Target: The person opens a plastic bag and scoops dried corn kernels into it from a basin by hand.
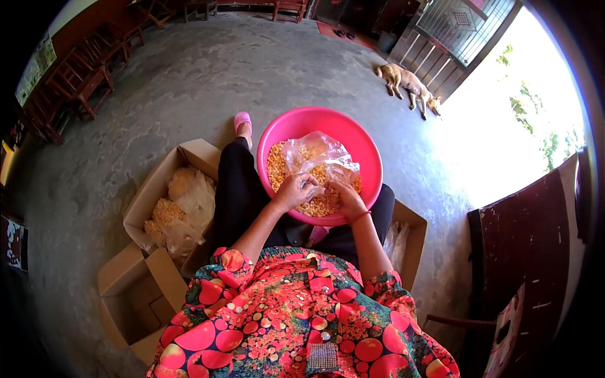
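A pink basin (372, 157) sits across my lap, holding loose yellow-orange bits (275, 165) that look like corn kernels. Over them lies a clear plastic bag (321, 148), with some of the bits showing through it. My left hand (295, 191) is closed, thumb and fingers pinching the near edge of the bag. Just to its right, my right hand (346, 200), with a red band at the wrist, also has its fingers closed on the bag's edge. The fingertips of both hands are partly hidden by the crumpled plastic.
On my left stands an open cardboard box (140, 201) with filled clear bags (192, 195); another cardboard box (129, 302) is nearer me. A third box (413, 242) with plastic bags is at my right. A dog (406, 83) lies by the doorway. Wooden chairs (79, 82) line the wall.
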### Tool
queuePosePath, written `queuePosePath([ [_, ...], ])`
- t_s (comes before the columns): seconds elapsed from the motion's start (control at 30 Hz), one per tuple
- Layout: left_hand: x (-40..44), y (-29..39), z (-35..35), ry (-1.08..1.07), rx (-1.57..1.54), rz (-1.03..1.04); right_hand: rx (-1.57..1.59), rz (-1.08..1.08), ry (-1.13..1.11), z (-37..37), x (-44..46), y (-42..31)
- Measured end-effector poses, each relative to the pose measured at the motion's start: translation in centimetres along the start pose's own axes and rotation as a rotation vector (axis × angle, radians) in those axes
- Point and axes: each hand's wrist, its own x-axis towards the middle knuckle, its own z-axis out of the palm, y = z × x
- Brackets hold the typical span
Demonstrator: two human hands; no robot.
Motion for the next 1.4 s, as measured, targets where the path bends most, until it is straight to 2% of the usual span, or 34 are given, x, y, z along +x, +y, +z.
queuePosePath([
  [0.03,0.0,0.2,0.0,-0.009,-0.022,-0.050,0.228,0.031,0.037,-0.3,0.2,0.1],
  [0.07,0.0,0.0,0.0,-0.009,-0.022,-0.050,0.228,0.031,0.037,-0.6,0.6,0.4],
  [0.13,0.1,-0.4,0.1,0.039,0.025,0.087,0.256,-0.059,0.227,-0.8,1.1,0.7],
  [0.23,0.1,-0.7,0.2,0.048,0.037,0.120,0.390,-0.117,0.175,-1.1,1.2,0.9],
  [0.37,0.2,-0.9,0.2,0.055,0.055,0.141,0.462,-0.214,0.225,-0.9,1.1,0.9],
  [0.43,0.1,-0.6,0.1,0.018,0.015,0.048,-0.951,-0.687,0.399,-0.9,0.5,0.5],
  [0.47,0.1,-0.5,0.1,0.018,0.015,0.047,-0.950,-0.687,0.399,-0.8,0.6,0.5],
  [0.53,0.0,-0.3,0.1,-0.004,-0.038,-0.025,0.147,-0.517,0.069,-0.5,1.0,0.3],
  [0.57,0.0,-0.2,0.0,-0.004,-0.038,-0.027,0.149,-0.515,0.068,-0.4,1.0,0.2],
  [0.63,0.0,0.1,-0.1,-0.027,0.017,-0.005,0.464,-0.408,-0.075,0.1,0.7,-0.4],
  [0.77,0.1,-0.1,0.0,-0.016,0.045,0.028,0.291,-0.472,0.070,-0.3,1.5,0.5],
  [0.83,0.1,-0.1,-0.1,-0.019,0.041,0.028,0.258,-0.345,0.335,-1.1,1.4,0.9],
  [0.93,0.0,-0.1,-0.1,-0.010,0.042,0.031,0.123,-0.323,0.408,-1.3,1.4,1.2],
  [1.07,0.1,-0.4,0.0,-0.006,0.022,0.024,0.014,-0.274,0.368,-1.1,1.3,1.4],
  [1.13,0.1,-0.6,0.1,0.054,0.027,0.146,-0.073,-0.483,0.485,-1.8,2.2,2.5],
  [1.17,0.1,-0.7,0.1,0.055,0.028,0.146,-0.072,-0.483,0.484,-2.3,2.6,2.9],
  [1.23,0.1,-0.5,0.1,0.034,0.027,0.076,-0.138,-0.641,0.759,-2.3,2.7,2.7],
  [1.27,0.1,-0.4,0.1,0.034,0.027,0.076,-0.138,-0.641,0.758,-2.3,2.6,2.7],
  [1.33,0.0,-0.1,0.1,0.094,0.034,0.087,-0.366,-0.638,0.944,-1.1,1.6,1.4],
  [1.4,0.1,-0.4,0.3,0.090,-0.022,0.053,-0.444,-0.641,0.999,-1.9,2.6,2.3],
])
